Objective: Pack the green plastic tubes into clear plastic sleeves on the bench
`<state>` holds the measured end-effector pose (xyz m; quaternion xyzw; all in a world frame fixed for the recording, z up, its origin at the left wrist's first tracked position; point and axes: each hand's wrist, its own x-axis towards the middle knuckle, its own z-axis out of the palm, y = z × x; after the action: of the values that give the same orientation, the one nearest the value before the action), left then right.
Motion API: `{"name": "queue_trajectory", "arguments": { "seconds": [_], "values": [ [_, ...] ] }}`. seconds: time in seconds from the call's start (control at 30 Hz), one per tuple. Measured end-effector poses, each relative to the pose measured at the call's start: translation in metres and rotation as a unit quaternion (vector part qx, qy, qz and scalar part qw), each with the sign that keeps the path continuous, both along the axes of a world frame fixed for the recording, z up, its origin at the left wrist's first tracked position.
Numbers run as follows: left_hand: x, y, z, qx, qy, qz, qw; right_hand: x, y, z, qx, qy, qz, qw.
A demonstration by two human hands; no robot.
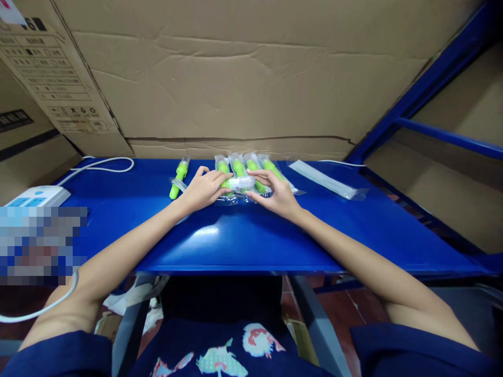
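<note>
A lime-green stick with a clear, ridged end point(241, 182) lies crosswise between my hands; it looks like a small flashlight or light stick. My left hand point(205, 187) grips its green end, fingers over the top. My right hand point(277, 195) has thumb and fingers curled around the clear end. Just behind, several similar green sticks in clear plastic sleeves point(270, 165) lie side by side, partly hidden by my hands. To the left of my left hand lies another green stick point(181, 170) with a clear cap, and some clear plastic beside it.
A flat pack of clear plastic sleeves point(324, 179) lies at the right on the blue table point(236, 243). A white power strip point(43, 197) with a cable stands at the left. Cardboard point(251, 89) walls off the back, and a blue metal frame point(416, 78) rises at the right.
</note>
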<state>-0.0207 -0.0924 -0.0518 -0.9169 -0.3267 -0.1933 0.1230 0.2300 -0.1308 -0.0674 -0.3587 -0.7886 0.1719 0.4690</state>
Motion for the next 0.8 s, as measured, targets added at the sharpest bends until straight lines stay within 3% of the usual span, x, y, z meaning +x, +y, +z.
{"name": "queue_trajectory", "arguments": {
  "seconds": [0.33,0.57,0.8],
  "values": [
    [-0.004,0.000,0.004,-0.032,0.071,0.016,0.997,0.002,0.010,-0.012,0.047,0.026,-0.041,0.998],
    [-0.009,0.005,0.011,-0.032,0.067,0.060,0.995,0.001,0.006,-0.004,0.086,0.038,-0.085,0.992],
    [-0.012,0.000,0.016,-0.011,0.067,0.046,0.997,-0.002,0.003,-0.006,0.082,0.072,-0.068,0.992]
  ]
}}
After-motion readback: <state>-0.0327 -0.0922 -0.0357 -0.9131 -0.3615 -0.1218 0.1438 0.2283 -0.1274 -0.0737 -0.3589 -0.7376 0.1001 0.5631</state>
